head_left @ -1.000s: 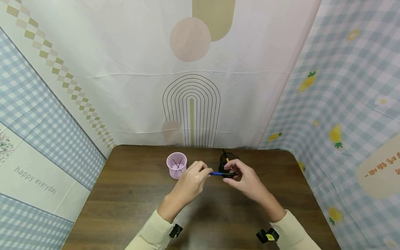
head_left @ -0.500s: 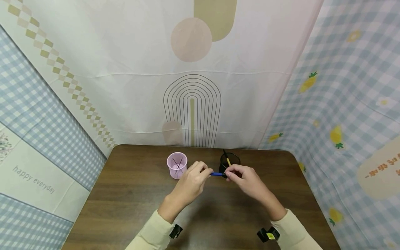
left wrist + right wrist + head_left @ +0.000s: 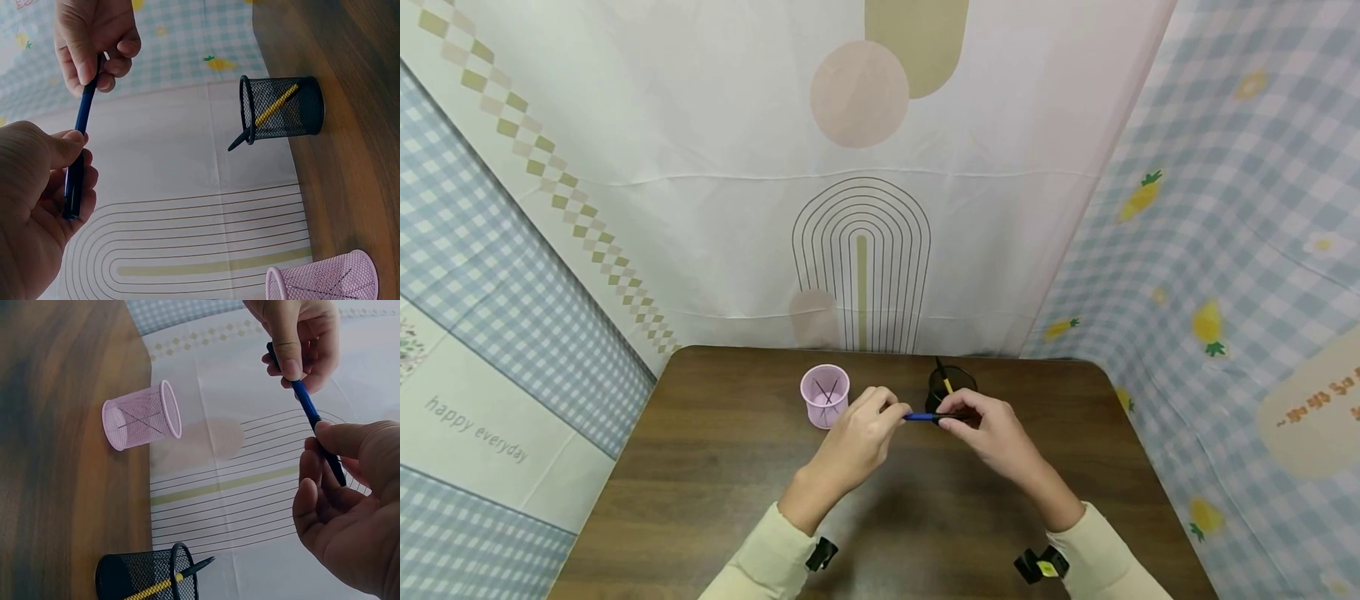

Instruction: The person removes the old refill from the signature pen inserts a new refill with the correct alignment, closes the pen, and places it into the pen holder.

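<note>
Both hands hold one slim blue pen (image 3: 919,417) with dark ends, level above the table in the head view. My left hand (image 3: 857,437) grips its left end between thumb and fingers. At the other end, the right hand (image 3: 996,429) pinches the black part with thumb and fingertips. In the right wrist view the tapered black end (image 3: 336,469) sticks out past the right thumb. A black mesh pen cup (image 3: 297,125) stands just behind the right hand, and a yellow pen (image 3: 275,107) with a black end leans in it.
A pink mesh cup (image 3: 826,416) stands behind the left hand, with dark crossing lines on its side. The brown wooden table (image 3: 722,467) reaches back to a printed white cloth (image 3: 722,250). Checked blue cloth (image 3: 1240,250) hangs at the right.
The right thumb and fingers shift along the pen's black end: spread at first, then drawn in close to the blue part, now slightly back. My left hand stays still.
</note>
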Demonstrator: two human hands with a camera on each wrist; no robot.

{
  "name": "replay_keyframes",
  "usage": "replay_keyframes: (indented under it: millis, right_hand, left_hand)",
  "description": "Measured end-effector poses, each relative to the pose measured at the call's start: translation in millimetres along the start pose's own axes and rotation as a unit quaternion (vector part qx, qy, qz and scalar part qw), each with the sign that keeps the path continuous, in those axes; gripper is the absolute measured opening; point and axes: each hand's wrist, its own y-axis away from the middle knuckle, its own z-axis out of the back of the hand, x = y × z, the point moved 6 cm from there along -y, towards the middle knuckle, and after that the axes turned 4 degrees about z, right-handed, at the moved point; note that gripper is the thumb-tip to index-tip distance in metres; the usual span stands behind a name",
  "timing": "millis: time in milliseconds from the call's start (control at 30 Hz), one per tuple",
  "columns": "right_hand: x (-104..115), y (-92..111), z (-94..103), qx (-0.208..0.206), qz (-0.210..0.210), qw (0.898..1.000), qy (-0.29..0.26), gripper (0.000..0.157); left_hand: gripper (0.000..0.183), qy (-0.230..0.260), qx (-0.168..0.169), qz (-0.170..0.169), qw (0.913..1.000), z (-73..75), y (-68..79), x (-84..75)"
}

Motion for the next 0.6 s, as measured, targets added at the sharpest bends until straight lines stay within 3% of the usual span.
replay_keyframes:
  millis: [600]
  right_hand:
    - [4.5,1.7,1.9,-0.031,0.041,0.998,-0.023,0.023]
  left_hand:
    - [0.011,0.014,-0.003,0.007,0.9999,1.6,-0.4,0.8]
